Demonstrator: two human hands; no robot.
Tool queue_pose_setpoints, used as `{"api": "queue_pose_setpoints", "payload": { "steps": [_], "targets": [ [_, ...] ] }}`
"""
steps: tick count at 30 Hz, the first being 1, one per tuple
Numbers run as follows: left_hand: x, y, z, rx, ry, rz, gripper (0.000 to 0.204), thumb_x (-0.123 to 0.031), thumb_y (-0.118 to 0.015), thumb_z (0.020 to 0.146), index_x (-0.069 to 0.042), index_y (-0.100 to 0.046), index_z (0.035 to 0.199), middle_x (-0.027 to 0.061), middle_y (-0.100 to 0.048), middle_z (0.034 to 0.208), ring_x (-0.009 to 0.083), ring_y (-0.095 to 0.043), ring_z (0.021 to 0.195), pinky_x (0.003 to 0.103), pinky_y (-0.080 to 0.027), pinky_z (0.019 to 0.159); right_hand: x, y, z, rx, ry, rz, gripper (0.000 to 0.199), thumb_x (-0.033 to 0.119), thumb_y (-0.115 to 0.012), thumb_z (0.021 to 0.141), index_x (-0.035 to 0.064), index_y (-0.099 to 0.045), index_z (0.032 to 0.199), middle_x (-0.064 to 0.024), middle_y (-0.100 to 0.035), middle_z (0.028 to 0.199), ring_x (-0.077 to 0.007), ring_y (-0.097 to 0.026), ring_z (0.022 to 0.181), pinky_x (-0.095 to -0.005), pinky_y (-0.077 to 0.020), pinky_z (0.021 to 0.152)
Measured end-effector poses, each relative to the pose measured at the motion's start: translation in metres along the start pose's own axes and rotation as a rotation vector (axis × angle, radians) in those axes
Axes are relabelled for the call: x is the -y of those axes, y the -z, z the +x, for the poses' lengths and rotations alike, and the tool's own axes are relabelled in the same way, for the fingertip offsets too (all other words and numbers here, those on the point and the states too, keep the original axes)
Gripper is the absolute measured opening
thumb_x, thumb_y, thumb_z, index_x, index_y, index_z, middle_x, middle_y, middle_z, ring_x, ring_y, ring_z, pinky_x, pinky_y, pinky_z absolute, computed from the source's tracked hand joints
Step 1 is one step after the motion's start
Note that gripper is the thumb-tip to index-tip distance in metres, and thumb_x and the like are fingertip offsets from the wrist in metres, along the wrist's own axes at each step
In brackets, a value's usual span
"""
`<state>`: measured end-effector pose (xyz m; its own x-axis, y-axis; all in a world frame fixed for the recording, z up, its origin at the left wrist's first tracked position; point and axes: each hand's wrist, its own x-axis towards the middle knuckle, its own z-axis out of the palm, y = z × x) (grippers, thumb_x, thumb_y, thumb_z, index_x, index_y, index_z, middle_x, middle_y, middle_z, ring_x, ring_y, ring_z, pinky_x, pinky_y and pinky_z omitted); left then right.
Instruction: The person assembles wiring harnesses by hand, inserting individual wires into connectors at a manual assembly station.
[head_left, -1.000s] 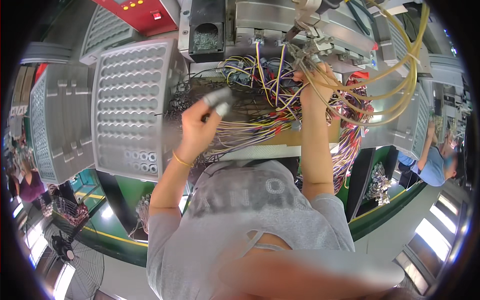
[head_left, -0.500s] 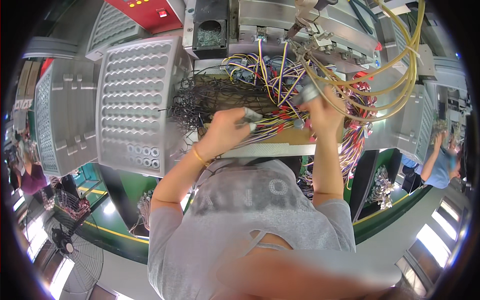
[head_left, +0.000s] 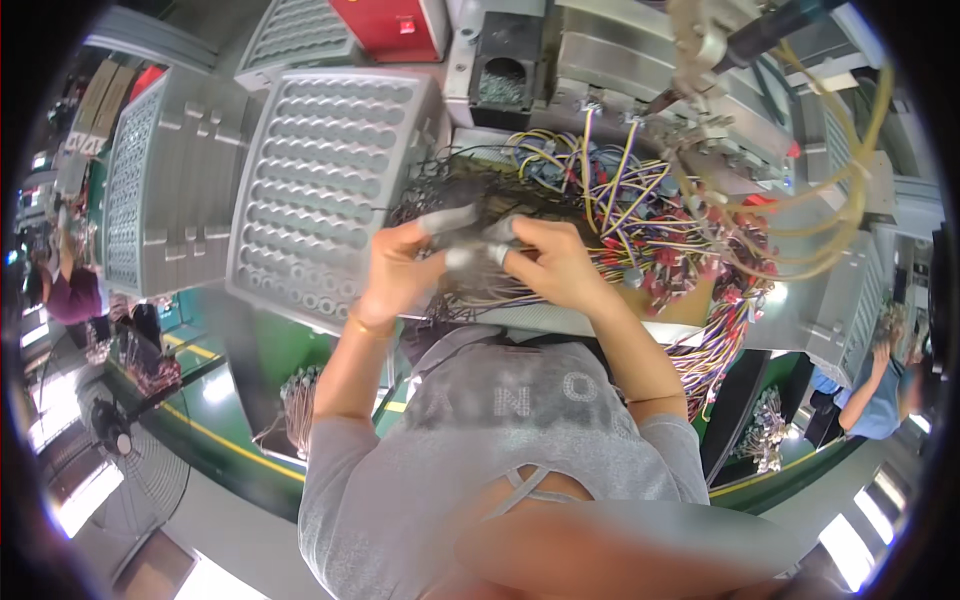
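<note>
My left hand (head_left: pixel 400 268) and my right hand (head_left: pixel 555 258) meet over the wires at the front of the bench, thumb and forefinger of each drawn together. Pale finger cots cover those fingertips. Between them is a dark, motion-blurred patch, and what they grip cannot be made out. Thin black wires (head_left: pixel 425 205) lie tangled just beyond my left hand. Beyond my right hand spread yellow, white and purple wires (head_left: pixel 603 208) with grey round parts. Red-ended wires (head_left: pixel 690 240) heap up further right and hang over the bench's front edge.
A pale tray with rows of round pockets (head_left: pixel 325 170) stands left, washer-like parts in its near rows. Behind are a black box (head_left: pixel 507 60), a red box (head_left: pixel 395 28) and a metal fixture (head_left: pixel 610 60). Yellowish hoses (head_left: pixel 850 190) loop at the right. A person in blue (head_left: pixel 872 405) is far right.
My right hand has come left from the red-ended wires and now meets my left hand. My left hand has left the wire bundle. The whole view has shifted, moving the bench rightward in it.
</note>
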<state>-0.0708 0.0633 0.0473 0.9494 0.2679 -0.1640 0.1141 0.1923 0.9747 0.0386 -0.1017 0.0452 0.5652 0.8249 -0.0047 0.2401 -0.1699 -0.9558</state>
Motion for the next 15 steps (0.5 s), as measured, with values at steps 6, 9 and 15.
{"api": "queue_pose_setpoints", "payload": {
  "steps": [6,9,15],
  "targets": [
    [0.041,0.077,-0.015,-0.178,-0.030,0.607,0.029,-0.002,-0.052,0.082,0.001,-0.055,0.111,0.0128,-0.058,0.109,0.0180,-0.057,0.096,0.031,-0.046,0.082,-0.011,0.004,0.002,-0.098,0.475,-0.322,0.026,0.003,-0.063,0.066,0.0007,-0.061,0.092,-0.0091,-0.050,0.067,-0.0245,-0.052,0.060,-0.0320,-0.0422,0.054],
    [0.044,0.141,-0.028,-0.632,-0.217,0.918,0.034,-0.006,-0.052,0.081,-0.001,-0.054,0.115,0.0065,-0.060,0.108,0.0108,-0.057,0.092,0.025,-0.046,0.077,-0.012,0.009,0.001,-0.174,0.549,-0.377,0.026,0.002,-0.063,0.069,-0.0031,-0.059,0.093,-0.0115,-0.052,0.068,-0.0253,-0.053,0.062,-0.0322,-0.0431,0.055],
    [0.101,0.213,-0.101,-0.870,0.170,1.743,0.035,-0.027,-0.051,0.081,-0.009,-0.057,0.110,0.0102,-0.049,0.120,0.0301,-0.037,0.116,0.045,-0.034,0.091,-0.006,0.010,-0.001,-0.106,0.292,-0.069,0.018,0.002,-0.056,0.078,-0.0028,-0.058,0.094,-0.0111,-0.061,0.070,-0.0181,-0.058,0.057,-0.0262,-0.0445,0.052]
  ]
}}
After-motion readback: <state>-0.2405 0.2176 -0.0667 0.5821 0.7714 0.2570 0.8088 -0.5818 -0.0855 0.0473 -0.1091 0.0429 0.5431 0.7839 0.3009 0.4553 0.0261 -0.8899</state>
